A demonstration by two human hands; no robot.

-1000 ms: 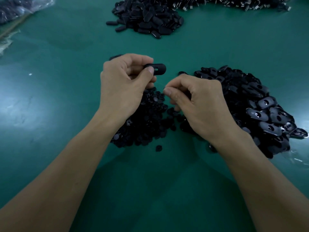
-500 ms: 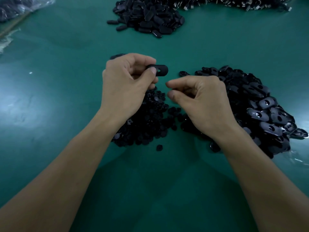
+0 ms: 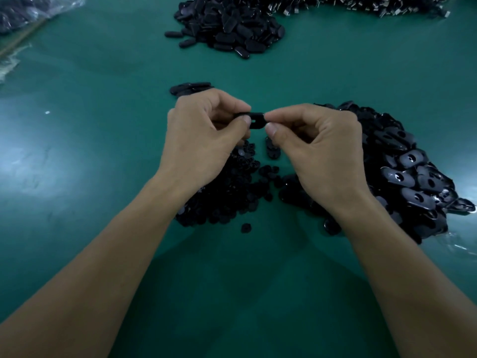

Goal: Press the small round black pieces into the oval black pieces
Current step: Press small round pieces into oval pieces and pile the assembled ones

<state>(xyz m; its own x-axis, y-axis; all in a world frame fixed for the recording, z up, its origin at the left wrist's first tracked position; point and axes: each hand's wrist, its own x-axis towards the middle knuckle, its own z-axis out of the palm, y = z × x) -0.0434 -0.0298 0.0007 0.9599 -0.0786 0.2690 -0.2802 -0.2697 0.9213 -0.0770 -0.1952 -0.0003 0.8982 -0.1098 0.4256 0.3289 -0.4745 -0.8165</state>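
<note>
One oval black piece (image 3: 256, 120) hangs above the green table, pinched at its left end by my left hand (image 3: 204, 133). My right hand (image 3: 317, 148) has its thumb and forefinger closed at the oval's right end; whether a small round piece sits between them is hidden. Below my left hand lies a heap of small round black pieces (image 3: 227, 192). A heap of oval black pieces (image 3: 407, 171) lies under and to the right of my right hand.
A second pile of black oval parts (image 3: 229, 29) lies at the back centre, with small metal parts (image 3: 361, 6) along the far edge. A few ovals (image 3: 189, 87) lie just beyond my left hand. Plastic bags (image 3: 23, 11) sit at the far left.
My right hand rose from the pile and moved left until its fingertips met the right end of the oval piece. My left hand kept its hold on the oval, hardly moving.
</note>
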